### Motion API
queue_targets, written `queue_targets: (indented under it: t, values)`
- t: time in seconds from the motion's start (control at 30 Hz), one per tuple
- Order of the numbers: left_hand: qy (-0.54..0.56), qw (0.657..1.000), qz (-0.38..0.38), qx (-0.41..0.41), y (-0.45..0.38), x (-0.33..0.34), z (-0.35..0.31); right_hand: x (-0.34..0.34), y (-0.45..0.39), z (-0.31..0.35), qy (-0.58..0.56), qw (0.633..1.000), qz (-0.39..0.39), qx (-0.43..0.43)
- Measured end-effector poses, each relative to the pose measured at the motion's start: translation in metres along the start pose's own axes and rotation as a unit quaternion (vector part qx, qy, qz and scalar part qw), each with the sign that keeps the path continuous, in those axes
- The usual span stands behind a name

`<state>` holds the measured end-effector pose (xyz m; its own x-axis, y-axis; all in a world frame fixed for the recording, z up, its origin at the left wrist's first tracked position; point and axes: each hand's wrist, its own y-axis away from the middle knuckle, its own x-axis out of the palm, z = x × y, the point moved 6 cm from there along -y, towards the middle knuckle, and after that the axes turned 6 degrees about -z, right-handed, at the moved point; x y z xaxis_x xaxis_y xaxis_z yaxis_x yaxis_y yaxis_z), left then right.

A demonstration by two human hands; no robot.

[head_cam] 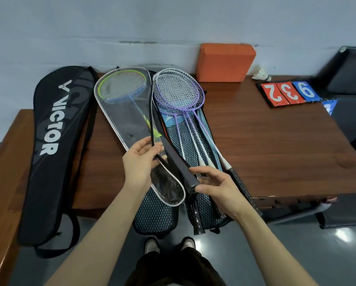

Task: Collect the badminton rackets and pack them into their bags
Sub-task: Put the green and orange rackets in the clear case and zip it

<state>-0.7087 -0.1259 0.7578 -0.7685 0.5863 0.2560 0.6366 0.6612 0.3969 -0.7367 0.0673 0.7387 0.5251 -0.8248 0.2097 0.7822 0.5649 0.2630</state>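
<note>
— What are the hands doing?

— The left hand (141,159) pinches the near part of the clear plastic racket cover with white piping (127,112), its fingers curled over the cover's edge and a thin black strap. The right hand (216,188) has thumb and fingers closed lightly around the end of a dark, flat sleeve-like flap (179,164) that runs diagonally between the two.

— Where are the rackets?

— A green-and-blue framed racket (122,85) sits inside the clear cover, head towards the far edge of the brown wooden desk (276,141). Just right of it, a bundle of purple and white framed rackets (179,89) lies on a dark mesh bag (154,213), their heads near the far edge and their black-wrapped handles overhanging the near edge.

— And the other bag?

— A black fabric racket bag lettered VICTOR (55,151) lies along the desk's left side, closed as far as I can tell, its lower end hanging past the near edge.

— Anything else?

— An orange foam block (224,62) stands at the far edge against the wall; a white shuttlecock (260,74) and a flip scoreboard with red and blue number cards (288,92) lie towards the far right corner.
</note>
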Motion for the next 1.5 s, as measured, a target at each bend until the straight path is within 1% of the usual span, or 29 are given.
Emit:
queue_targets:
  t: [0.07, 0.13, 0.27, 0.33, 0.4, 0.43, 0.47, 0.5, 0.53, 0.57, 0.63, 0.67, 0.7, 0.73, 0.77, 0.83, 0.93, 1.03, 1.1, 1.23, 1.27, 1.3, 1.37, 1.43, 1.5]
  values:
    - [-0.061, 0.998, -0.002, 0.028, 0.001, 0.003, -0.002, -0.001, -0.004, 0.002, 0.015, 0.999, -0.044, -0.010]
    - [-0.094, 0.995, -0.005, 0.046, 0.000, 0.003, -0.006, 0.000, -0.006, 0.001, 0.022, 0.998, -0.055, -0.010]
    - [-0.057, 0.998, -0.003, 0.033, 0.003, 0.005, -0.011, 0.002, -0.005, 0.000, 0.031, 0.998, -0.060, 0.007]
    - [-0.051, 0.998, -0.007, 0.033, 0.005, 0.006, -0.011, 0.004, -0.002, 0.005, 0.038, 0.997, -0.064, 0.001]
    - [-0.096, 0.993, -0.006, 0.062, 0.006, 0.008, -0.014, 0.006, 0.001, 0.009, 0.038, 0.997, -0.071, -0.017]
    - [-0.136, 0.986, 0.008, 0.094, 0.008, 0.010, -0.015, 0.006, 0.001, 0.011, 0.036, 0.996, -0.074, -0.028]
    - [-0.187, 0.971, 0.038, 0.144, 0.013, 0.013, -0.019, 0.005, 0.001, 0.014, 0.028, 0.996, -0.077, -0.039]
    - [-0.244, 0.946, 0.080, 0.200, 0.020, 0.017, -0.020, 0.004, 0.001, 0.016, 0.015, 0.995, -0.084, -0.049]
    - [-0.299, 0.913, 0.126, 0.249, 0.028, 0.021, -0.021, 0.000, 0.000, 0.018, 0.003, 0.994, -0.097, -0.055]
    - [-0.345, 0.880, 0.173, 0.277, 0.035, 0.023, -0.019, -0.003, 0.000, 0.020, -0.003, 0.992, -0.109, -0.058]
    - [-0.409, 0.825, 0.254, 0.297, 0.043, 0.020, -0.011, -0.011, 0.000, 0.022, 0.010, 0.992, -0.113, -0.061]
    - [-0.436, 0.796, 0.278, 0.314, 0.044, 0.017, -0.008, -0.013, 0.000, 0.022, 0.022, 0.993, -0.098, -0.060]
    - [-0.457, 0.771, 0.286, 0.340, 0.045, 0.015, -0.007, -0.013, 0.000, 0.022, 0.027, 0.995, -0.071, -0.057]
    - [-0.465, 0.755, 0.281, 0.366, 0.044, 0.014, -0.008, -0.011, 0.002, 0.021, 0.017, 0.998, -0.036, -0.054]
    - [-0.466, 0.747, 0.271, 0.389, 0.043, 0.014, -0.009, -0.010, 0.003, 0.021, 0.001, 0.999, -0.006, -0.049]
    - [-0.445, 0.751, 0.237, 0.427, 0.043, 0.017, -0.016, -0.007, 0.006, 0.024, -0.019, 0.998, 0.025, -0.046]
    - [-0.394, 0.766, 0.200, 0.467, 0.049, 0.026, -0.029, -0.007, 0.007, 0.035, -0.018, 0.996, 0.009, -0.083]
    - [-0.357, 0.786, 0.223, 0.453, 0.050, 0.036, -0.038, -0.010, 0.005, 0.047, -0.027, 0.992, -0.028, -0.123]
    - [-0.350, 0.787, 0.236, 0.451, 0.049, 0.042, -0.043, -0.012, 0.004, 0.053, -0.003, 0.989, -0.050, -0.141]
    - [-0.329, 0.800, 0.238, 0.442, 0.049, 0.047, -0.052, -0.012, 0.002, 0.061, 0.032, 0.982, -0.081, -0.170]
    - [-0.341, 0.793, 0.239, 0.444, 0.048, 0.048, -0.052, -0.012, 0.001, 0.062, 0.026, 0.981, -0.082, -0.171]
    - [-0.364, 0.778, 0.243, 0.451, 0.048, 0.050, -0.052, -0.014, 0.000, 0.062, 0.014, 0.983, -0.073, -0.170]
    - [-0.407, 0.742, 0.272, 0.459, 0.048, 0.056, -0.051, -0.019, -0.001, 0.063, -0.027, 0.985, -0.040, -0.163]
    - [-0.427, 0.707, 0.298, 0.478, 0.050, 0.065, -0.052, -0.025, -0.001, 0.061, -0.080, 0.986, -0.014, -0.148]
    - [-0.438, 0.683, 0.296, 0.505, 0.052, 0.071, -0.052, -0.032, -0.003, 0.053, -0.132, 0.985, -0.043, -0.098]
